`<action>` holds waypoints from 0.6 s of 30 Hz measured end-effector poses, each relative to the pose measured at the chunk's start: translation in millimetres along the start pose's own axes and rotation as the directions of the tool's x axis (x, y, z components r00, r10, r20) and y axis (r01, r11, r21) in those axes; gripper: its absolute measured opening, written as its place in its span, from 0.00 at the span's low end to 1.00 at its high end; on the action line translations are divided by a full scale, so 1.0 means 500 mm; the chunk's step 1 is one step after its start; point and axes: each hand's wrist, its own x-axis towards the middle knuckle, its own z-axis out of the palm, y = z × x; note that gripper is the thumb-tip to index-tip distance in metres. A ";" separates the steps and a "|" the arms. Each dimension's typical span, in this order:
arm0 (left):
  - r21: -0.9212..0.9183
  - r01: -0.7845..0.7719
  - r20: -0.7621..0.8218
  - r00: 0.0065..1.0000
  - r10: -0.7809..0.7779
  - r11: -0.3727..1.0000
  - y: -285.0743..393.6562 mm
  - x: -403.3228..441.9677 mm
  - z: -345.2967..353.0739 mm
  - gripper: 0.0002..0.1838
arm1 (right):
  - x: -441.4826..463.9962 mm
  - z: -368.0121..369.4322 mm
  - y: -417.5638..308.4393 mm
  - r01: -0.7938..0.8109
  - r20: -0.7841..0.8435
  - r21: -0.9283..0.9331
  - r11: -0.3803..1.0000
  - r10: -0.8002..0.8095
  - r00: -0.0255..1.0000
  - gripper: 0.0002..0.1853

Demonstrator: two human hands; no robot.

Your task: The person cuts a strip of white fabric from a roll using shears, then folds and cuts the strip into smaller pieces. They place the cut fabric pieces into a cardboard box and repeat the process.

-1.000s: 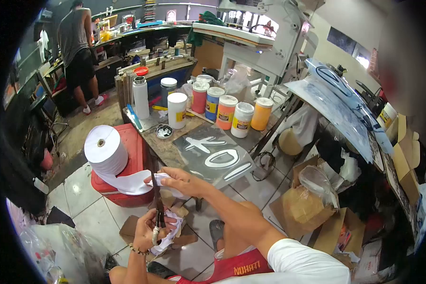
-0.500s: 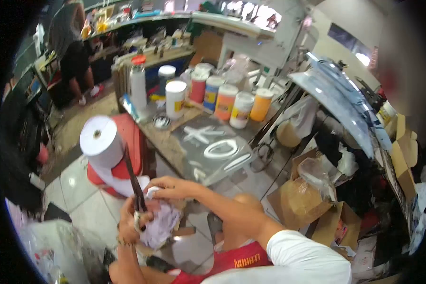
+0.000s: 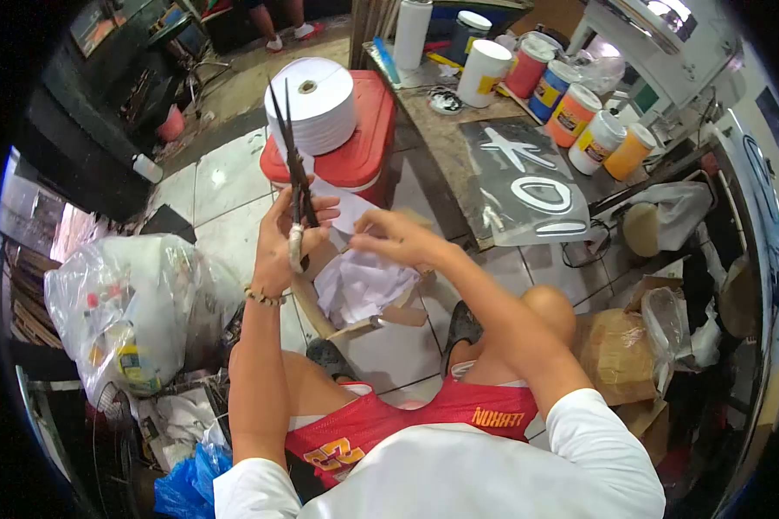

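Observation:
My left hand [image 3: 279,246] grips a pair of dark scissors [image 3: 291,147] whose blades point up, slightly parted, with pale wrapping on the handle. My right hand [image 3: 398,240] hovers over a cardboard box [image 3: 355,329], fingers apart and a little blurred; nothing shows in them. Inside the box lies a heap of white cut pieces [image 3: 368,285]; I cannot tell whether they are paper or cloth. A big white roll [image 3: 329,117] stands on a red cooler-like box [image 3: 374,117]. From it a white strip [image 3: 348,206] hangs down between my hands.
On the right, a worktable [image 3: 437,143] bears several paint tubs [image 3: 571,112] and a dark stencil sheet [image 3: 528,186] with white marks. A clear plastic bag [image 3: 138,303] of containers sits at left. A brown carton [image 3: 619,355] is at right. Another person's legs [image 3: 277,17] show at top.
My view has tilted down and turned left. My right hand held a small white piece; its fingers are now apart above the heap. The scissors stay in my left hand.

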 end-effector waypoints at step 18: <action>0.083 0.481 0.581 0.688 -0.435 0.873 -0.127 -0.027 0.145 0.47 | -0.085 -0.260 -0.111 0.271 -0.546 0.473 0.838 0.037 0.837 0.20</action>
